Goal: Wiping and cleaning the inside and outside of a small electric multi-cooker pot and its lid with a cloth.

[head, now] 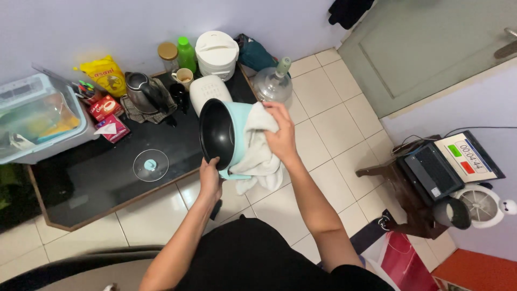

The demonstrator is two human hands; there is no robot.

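Pale blue on the outside and black inside, a small electric cooking pot [223, 137] is being held up in the air in front of us, above the near right edge of the low black bench [97, 178], tipped on its side so its dark mouth is facing left. Our left hand [210, 178] is gripping the pot from below at its near rim, fingers closed around the edge. Our right hand [281, 134] is pressing a white cloth [258, 156] against the pot's blue outer wall, fingers clenched on the fabric, and the loose end of the cloth is hanging down below the pot.

On the bench to the left, a round glass lid [151, 165] with a pale blue knob is lying flat. Farther back, a metal kettle [141, 91] is sitting on a folded cloth, with a yellow bag [106, 74] to its left and a clear plastic container [37, 121] at the far left. A white rice cooker [216, 54] and a green bottle [186, 54] are standing at the far edge. A large clear water jug [272, 83] is resting on the tiled floor [334, 118] just right of the bench. At the right, a laptop [431, 170] is lying open on a dark wooden stool [404, 199].
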